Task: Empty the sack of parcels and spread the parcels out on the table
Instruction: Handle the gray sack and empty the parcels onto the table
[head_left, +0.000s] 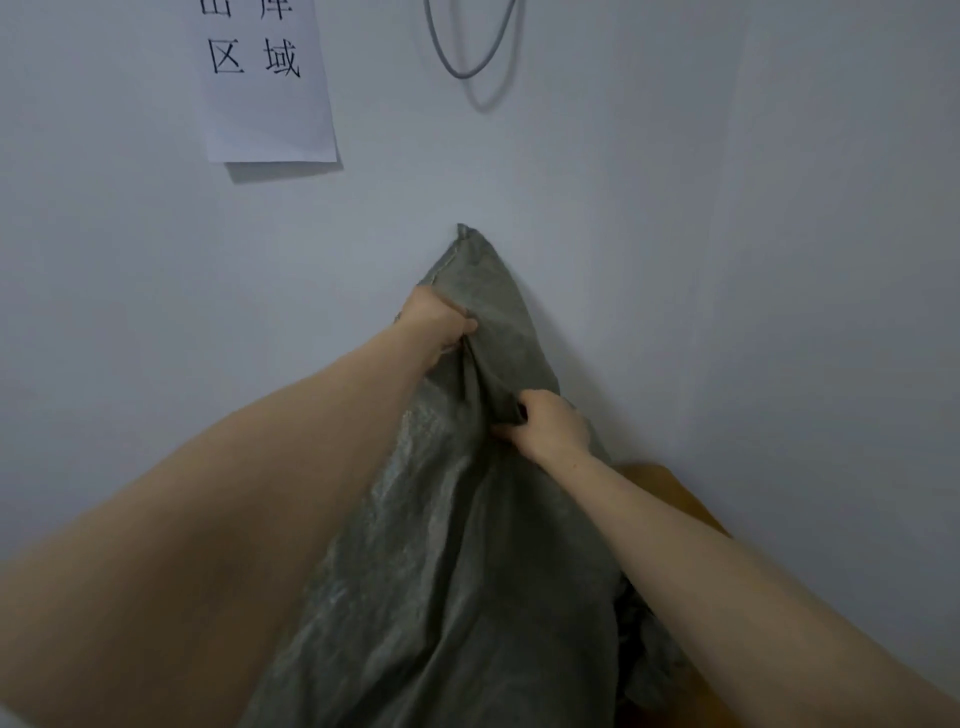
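A grey-green woven sack (457, 561) hangs upside down in front of me, its sewn bottom corner pointing up against the wall. My left hand (439, 322) grips the fabric near that top corner. Lower and to the right, my right hand (550, 423) clutches a bunched fold of the sack. The sack's mouth is below the frame's bottom edge and hidden. No parcels are visible.
A pale wall fills the background, with a paper sign (265, 83) at the upper left and a looped grey cable (467, 52) at the top centre. A sliver of orange-brown table surface (675, 493) shows behind my right forearm.
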